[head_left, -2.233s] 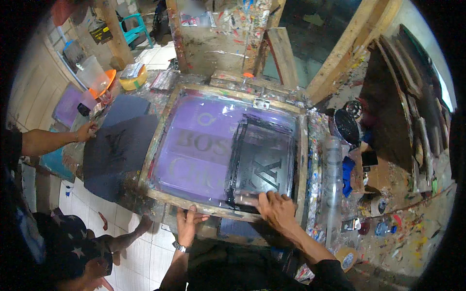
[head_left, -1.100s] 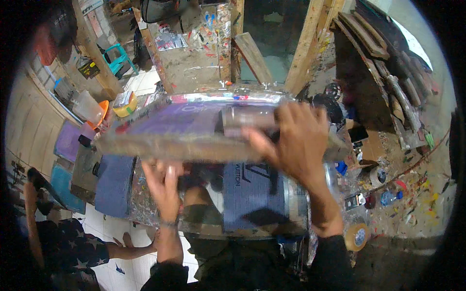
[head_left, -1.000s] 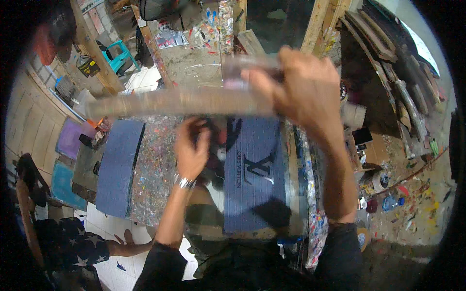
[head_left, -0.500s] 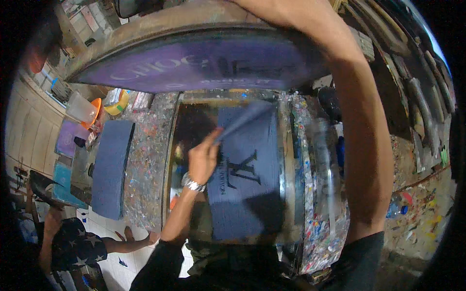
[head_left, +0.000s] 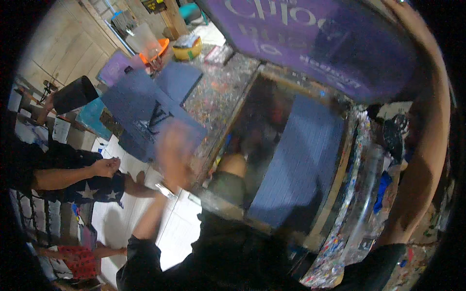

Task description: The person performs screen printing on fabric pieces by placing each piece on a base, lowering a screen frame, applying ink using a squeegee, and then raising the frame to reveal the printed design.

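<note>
My left hand, with a silver watch at its wrist, is smeared by motion at the near edge of a blue-grey ribbed fabric sheet printed with a dark monogram. Whether its fingers grip the sheet cannot be made out. That sheet partly covers a blue-grey fabric stack on the left of the table. A plain blue-grey sheet lies on the dark printing base. My right arm reaches up toward the raised purple printing screen; its hand is mostly cut off at the top edge.
A yellow bowl and an orange basin stand at the far left of the paint-spattered table. A person in star-patterned shorts is at the left, another in red lower down. A blue item lies at the right.
The printed sheet has come off the base and over to the left with my left hand. A plain sheet now shows on the base. The view has turned left.
</note>
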The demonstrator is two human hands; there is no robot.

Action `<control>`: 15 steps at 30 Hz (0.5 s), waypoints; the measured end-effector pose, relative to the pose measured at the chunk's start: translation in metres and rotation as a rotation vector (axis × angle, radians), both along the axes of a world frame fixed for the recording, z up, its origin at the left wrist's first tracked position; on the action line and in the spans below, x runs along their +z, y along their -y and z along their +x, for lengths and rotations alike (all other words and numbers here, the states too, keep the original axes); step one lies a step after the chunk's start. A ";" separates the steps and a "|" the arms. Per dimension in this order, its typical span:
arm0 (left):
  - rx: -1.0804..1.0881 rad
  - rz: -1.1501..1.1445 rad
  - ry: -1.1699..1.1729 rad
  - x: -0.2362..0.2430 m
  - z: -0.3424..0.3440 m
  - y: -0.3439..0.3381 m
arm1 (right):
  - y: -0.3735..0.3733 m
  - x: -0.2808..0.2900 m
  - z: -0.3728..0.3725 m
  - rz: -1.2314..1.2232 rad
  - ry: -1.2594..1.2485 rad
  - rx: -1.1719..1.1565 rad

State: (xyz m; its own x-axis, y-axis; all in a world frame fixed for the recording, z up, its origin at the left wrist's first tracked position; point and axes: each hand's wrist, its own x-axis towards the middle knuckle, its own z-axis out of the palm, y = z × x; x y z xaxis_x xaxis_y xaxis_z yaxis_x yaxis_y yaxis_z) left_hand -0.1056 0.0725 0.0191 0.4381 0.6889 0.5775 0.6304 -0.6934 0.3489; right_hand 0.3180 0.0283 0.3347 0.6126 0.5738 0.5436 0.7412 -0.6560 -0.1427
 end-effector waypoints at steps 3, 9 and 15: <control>-0.755 -0.175 -0.576 -0.065 0.076 0.103 | -0.004 0.014 0.143 0.101 0.015 0.408; -0.645 -0.266 -0.639 -0.093 0.065 0.127 | -0.013 -0.015 0.049 -0.121 0.062 0.466; -0.693 -0.211 -0.530 -0.098 0.060 0.130 | 0.012 -0.013 0.022 -0.065 0.019 0.261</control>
State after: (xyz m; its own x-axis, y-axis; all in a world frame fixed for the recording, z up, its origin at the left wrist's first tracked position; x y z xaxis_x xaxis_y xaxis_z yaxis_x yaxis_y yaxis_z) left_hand -0.0451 -0.0574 -0.0787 0.9681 0.2400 0.0722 0.2093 -0.9325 0.2944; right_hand 0.3402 0.0166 0.3219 0.4290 0.7453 0.5104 0.8887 -0.4494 -0.0907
